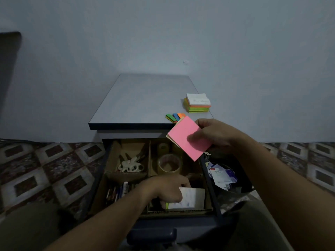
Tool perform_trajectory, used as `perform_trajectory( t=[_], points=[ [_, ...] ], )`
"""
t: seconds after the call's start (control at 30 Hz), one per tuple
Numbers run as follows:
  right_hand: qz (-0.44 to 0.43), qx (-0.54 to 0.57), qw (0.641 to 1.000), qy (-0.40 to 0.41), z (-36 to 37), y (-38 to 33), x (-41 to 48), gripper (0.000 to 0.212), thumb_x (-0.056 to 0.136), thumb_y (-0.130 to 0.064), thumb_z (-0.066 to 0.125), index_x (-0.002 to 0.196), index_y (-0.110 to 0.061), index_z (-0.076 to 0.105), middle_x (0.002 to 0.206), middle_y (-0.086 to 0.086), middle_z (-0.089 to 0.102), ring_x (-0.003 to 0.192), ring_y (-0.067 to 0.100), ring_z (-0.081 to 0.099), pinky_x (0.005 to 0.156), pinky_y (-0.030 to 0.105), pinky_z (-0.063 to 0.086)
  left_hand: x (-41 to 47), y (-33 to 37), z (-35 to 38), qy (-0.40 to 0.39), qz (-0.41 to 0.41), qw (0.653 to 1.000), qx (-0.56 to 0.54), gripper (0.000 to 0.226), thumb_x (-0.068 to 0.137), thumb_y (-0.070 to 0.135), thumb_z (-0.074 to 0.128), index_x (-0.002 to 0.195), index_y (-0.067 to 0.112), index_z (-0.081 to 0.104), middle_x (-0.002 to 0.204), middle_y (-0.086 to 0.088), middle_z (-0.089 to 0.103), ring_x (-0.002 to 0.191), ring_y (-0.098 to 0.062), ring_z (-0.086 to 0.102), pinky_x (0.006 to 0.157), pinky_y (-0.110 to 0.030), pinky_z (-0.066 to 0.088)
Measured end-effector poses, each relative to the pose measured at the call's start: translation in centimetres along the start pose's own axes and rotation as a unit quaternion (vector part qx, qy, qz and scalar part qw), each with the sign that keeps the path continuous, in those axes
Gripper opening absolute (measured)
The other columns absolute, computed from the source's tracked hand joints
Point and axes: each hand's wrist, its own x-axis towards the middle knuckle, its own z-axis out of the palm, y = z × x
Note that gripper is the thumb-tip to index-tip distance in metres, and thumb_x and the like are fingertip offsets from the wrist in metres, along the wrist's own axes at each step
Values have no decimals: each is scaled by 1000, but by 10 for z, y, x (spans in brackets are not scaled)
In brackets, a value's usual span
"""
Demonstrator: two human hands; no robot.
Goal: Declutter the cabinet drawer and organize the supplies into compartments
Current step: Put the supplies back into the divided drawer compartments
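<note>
A view looked down from head height at a small grey cabinet against a pale wall [163, 33], with its top drawer [211, 189] pulled open toward the viewer. Cardboard dividers split the drawer into compartments.

In the back left compartment lay a pair of pale-handled scissors [130, 165]. In the back right compartment a clear tape roll [169, 164] stood tilted, with a second roll dimly visible behind it. The front left compartment held a row of pens [117, 192].

The left hand [166, 189] reached into the front right compartment, its fingers curled over the top edge of a white pad [193, 198] standing on edge there, a strip of green showing at the pad's lower left corner.

The right hand [213, 134] was raised above the drawer's back right corner, pinching a small pad of pink sticky notes [183, 136] between thumb and fingers, tilted like a diamond, with cream sheets showing beneath the pink.

On the cabinet's top surface [141, 98], near the right edge, sat a stack of sticky notes [197, 104] in yellow, green and orange with white on top. Just in front of it lay a few page flags [175, 116], green, blue and orange.

To the right of the drawer, on the patterned tiled floor [45, 165], stood a dark bin [243, 187] holding crumpled papers and packaging.
</note>
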Motion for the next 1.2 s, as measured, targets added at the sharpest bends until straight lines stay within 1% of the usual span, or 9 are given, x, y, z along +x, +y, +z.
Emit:
perform_trajectory(
  t=[0.13,0.23,0.37,0.57,0.7,0.8,0.93,1.1,1.2],
  points=[
    [1,-14,1000,-5,-2,2,-3,28,82,-12,75,106,-13,62,105,15,71,95,33,70,87,55,57,11,-4,10,8,-23,1000,14,42,88,2,53,123,22,58,110,-3,56,78,-24,61,56,-31,55],
    [5,-31,999,-8,-2,5,-4,30,82,-15,76,109,-15,61,107,13,70,97,32,70,88,55,56,12,-4,15,11,-26,998,54,31,89,19,65,119,14,61,115,-8,62,86,-22,63,65,-31,52],
    [11,-51,999,-13,0,9,-6,28,84,-18,75,108,-15,60,108,12,69,100,33,68,92,57,54,4,-4,14,36,-21,992,118,32,93,35,60,116,13,61,109,-3,62,94,-19,60,70,-28,46],
    [19,-77,997,-26,4,10,-9,25,89,-21,70,110,-17,58,110,12,66,101,32,66,92,51,55,-5,-4,12,118,-99,979,131,16,96,14,52,107,9,63,90,-2,58,79,-15,58,65,-27,48],
    [15,-95,995,-30,8,9,-8,26,89,-23,70,111,-18,57,108,9,65,99,30,66,91,49,56,-7,0,14,63,-129,981,128,24,98,11,49,117,4,60,100,-6,56,90,-19,56,74,-29,49],
    [16,-113,993,-31,8,8,-7,26,90,-25,70,111,-19,57,107,8,65,97,28,66,86,43,58,-3,2,15,55,-134,983,113,16,96,7,46,107,4,58,90,-5,52,87,-19,54,62,-25,44],
    [17,-123,992,-34,10,8,-7,27,90,-26,70,112,-19,57,107,8,65,95,26,66,73,34,55,-7,0,14,93,-126,985,69,23,95,5,44,111,1,60,79,-1,48,75,-14,51,65,-26,46],
    [20,-132,990,-40,12,8,-7,27,91,-27,68,115,-22,56,108,5,63,95,24,65,76,34,56,-13,-1,12,89,-90,988,85,18,93,8,46,77,12,52,78,-2,52,66,-13,50,54,-24,40],
    [13,-146,988,-57,13,11,-9,19,95,-23,62,113,-23,55,108,7,64,94,24,65,74,33,55,-24,-3,-1,100,-35,988,109,17,95,11,46,85,12,60,84,-3,61,73,-17,60,59,-31,51]
  ],
)
